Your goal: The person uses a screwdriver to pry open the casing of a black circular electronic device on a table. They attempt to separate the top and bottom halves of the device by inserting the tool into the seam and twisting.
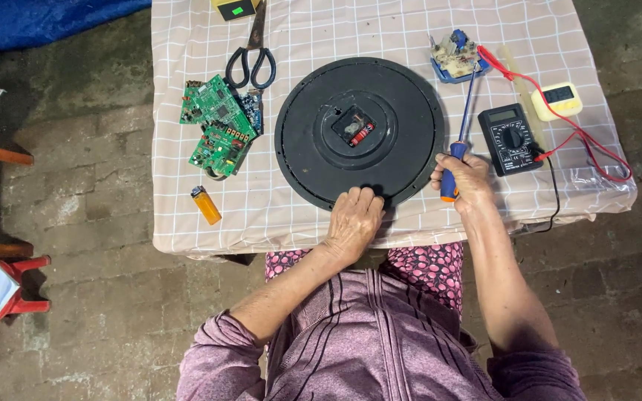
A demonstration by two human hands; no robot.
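The right hand (467,177) is clamped on a screwdriver (460,132), whose shaft points away toward a small circuit module (455,54). The left hand (354,218) rests, fingers curled, on the round black clock back (399,141), with a multimeter (510,138) just right.

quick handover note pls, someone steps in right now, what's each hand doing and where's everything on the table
Left hand: resting on the near rim of the round black clock back, which lies face down mid-table.
Right hand: gripping a screwdriver with a blue and orange handle, tip pointing away, just right of the clock.
Done: the clock's centre compartment is open, a battery showing inside.
Left: screwdriver has not touched the clock.
Nearby: multimeter with red leads on the right, green circuit boards, scissors and orange lighter on the left.
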